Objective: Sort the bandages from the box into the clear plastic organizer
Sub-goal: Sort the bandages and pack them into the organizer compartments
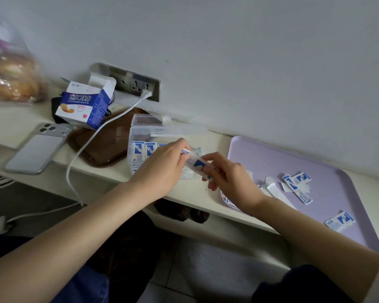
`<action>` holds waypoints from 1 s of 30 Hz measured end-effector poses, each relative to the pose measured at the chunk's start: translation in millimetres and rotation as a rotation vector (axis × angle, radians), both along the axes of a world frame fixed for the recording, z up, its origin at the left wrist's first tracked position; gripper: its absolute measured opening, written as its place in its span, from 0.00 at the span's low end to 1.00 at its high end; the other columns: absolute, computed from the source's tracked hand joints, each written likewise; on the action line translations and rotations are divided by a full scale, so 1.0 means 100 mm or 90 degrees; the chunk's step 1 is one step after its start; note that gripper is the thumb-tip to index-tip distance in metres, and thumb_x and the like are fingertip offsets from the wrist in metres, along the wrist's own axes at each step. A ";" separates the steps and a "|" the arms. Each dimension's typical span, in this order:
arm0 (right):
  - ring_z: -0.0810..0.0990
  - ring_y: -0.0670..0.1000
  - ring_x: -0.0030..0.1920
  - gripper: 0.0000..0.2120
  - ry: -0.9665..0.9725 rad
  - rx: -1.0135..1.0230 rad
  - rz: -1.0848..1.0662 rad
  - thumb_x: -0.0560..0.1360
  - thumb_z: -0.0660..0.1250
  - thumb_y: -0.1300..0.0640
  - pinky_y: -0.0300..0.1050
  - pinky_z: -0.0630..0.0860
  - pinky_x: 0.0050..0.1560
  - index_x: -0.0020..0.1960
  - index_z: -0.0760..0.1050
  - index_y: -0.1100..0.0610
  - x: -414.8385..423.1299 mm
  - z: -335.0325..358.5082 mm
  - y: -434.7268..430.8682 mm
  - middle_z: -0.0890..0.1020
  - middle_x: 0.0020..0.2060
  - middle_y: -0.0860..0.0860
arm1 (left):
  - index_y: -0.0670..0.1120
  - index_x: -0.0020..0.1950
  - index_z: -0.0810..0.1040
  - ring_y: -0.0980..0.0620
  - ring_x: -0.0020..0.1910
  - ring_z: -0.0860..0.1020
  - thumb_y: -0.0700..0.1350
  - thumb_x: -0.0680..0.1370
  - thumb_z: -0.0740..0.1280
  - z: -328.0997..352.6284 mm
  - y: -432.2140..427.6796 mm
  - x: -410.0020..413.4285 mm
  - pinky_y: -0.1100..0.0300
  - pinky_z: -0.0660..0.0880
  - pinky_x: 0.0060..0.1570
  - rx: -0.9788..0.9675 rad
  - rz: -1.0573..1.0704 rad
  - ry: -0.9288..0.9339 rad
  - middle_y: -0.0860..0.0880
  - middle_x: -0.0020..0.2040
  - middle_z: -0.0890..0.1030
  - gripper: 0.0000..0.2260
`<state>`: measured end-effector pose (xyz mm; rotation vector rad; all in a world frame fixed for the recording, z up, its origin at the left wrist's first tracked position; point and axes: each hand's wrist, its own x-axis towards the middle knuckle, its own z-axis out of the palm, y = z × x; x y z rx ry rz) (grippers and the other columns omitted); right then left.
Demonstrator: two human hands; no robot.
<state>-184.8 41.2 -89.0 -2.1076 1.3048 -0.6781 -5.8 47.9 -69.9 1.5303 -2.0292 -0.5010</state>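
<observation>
Sorting step in progress, read from near to far. Both hands meet over the front edge of the tabletop (pixel 184 194). The left hand (pixel 162 166) curls its fingers round the upper end of a wrapped bandage (pixel 197 163), and the right hand (pixel 230 179) pinches the lower end between thumb and fingers. Whether they hold one strip or a thin stack cannot be told. At 3 o'clock from the hands, a lilac tray (pixel 328 162) carries loose bandages (pixel 297 181), scattered and mostly apart, some near the right wrist and one at the tray's near edge. Just beyond the left hand, at 11 o'clock, stands the clear plastic organizer (pixel 138 129) with its lid open. Filed bandages (pixel 138 148) stand on end in its front compartments, partly hidden by the left hand. Farther off at 10 o'clock, the opened box (pixel 85 103) sits tilted beside a brown tray (pixel 109 147), below a wall socket (pixel 136 84). Judged stage: mid-task, with one piece squared up for filing. The next move calls for carrying it toward 11 o'clock and slipping it upright into a compartment with room, without toppling those already filed.
</observation>
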 end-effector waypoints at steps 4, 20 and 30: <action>0.75 0.37 0.36 0.14 -0.029 -0.102 0.031 0.78 0.63 0.58 0.29 0.73 0.40 0.61 0.66 0.48 0.15 0.00 0.04 0.75 0.43 0.43 | 0.47 0.56 0.71 0.51 0.45 0.75 0.44 0.81 0.57 -0.05 -0.06 0.11 0.56 0.72 0.40 0.001 0.041 -0.002 0.51 0.49 0.77 0.06; 0.75 0.47 0.40 0.07 0.159 -0.429 0.086 0.73 0.66 0.58 0.44 0.75 0.30 0.46 0.83 0.53 0.27 0.37 -0.29 0.79 0.40 0.50 | 0.45 0.63 0.67 0.52 0.42 0.74 0.44 0.81 0.60 0.04 -0.29 0.21 0.59 0.70 0.40 0.097 0.069 0.114 0.49 0.49 0.74 0.11; 0.77 0.54 0.40 0.08 0.300 -0.284 -0.044 0.75 0.66 0.60 0.40 0.63 0.37 0.49 0.83 0.53 0.18 0.29 -0.80 0.79 0.44 0.52 | 0.50 0.54 0.74 0.51 0.54 0.73 0.44 0.81 0.59 -0.18 -0.20 0.20 0.55 0.64 0.57 -0.016 0.005 -0.201 0.53 0.54 0.79 0.06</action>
